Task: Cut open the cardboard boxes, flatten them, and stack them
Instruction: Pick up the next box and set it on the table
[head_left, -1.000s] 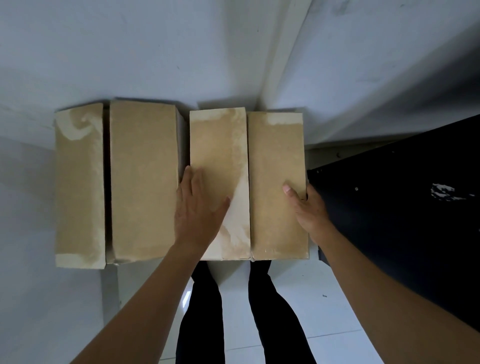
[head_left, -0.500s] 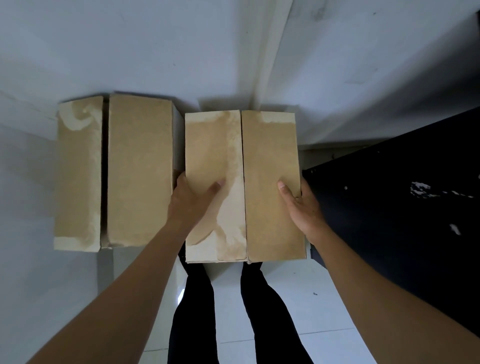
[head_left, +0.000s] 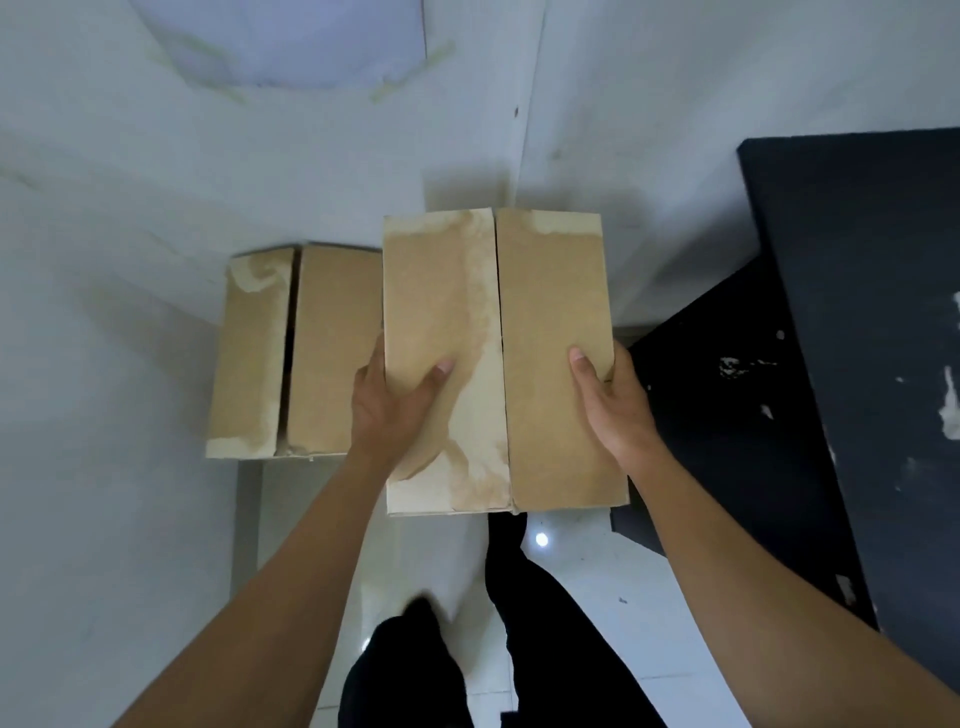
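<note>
The nearer cardboard box (head_left: 550, 322) has risen off the white bench (head_left: 130, 415), clear of the other cardboard box (head_left: 332, 353) still lying there. The left hand (head_left: 389, 410) and right hand (head_left: 615, 410) clasp its opposite sides, with the thumbs on its closed top flaps.

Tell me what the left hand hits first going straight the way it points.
Likely the white wall. The left hand grips the held box by its left edge, pointing away from the person, over the second box; it seems lifted clear of that one, but depth is unclear.
</note>
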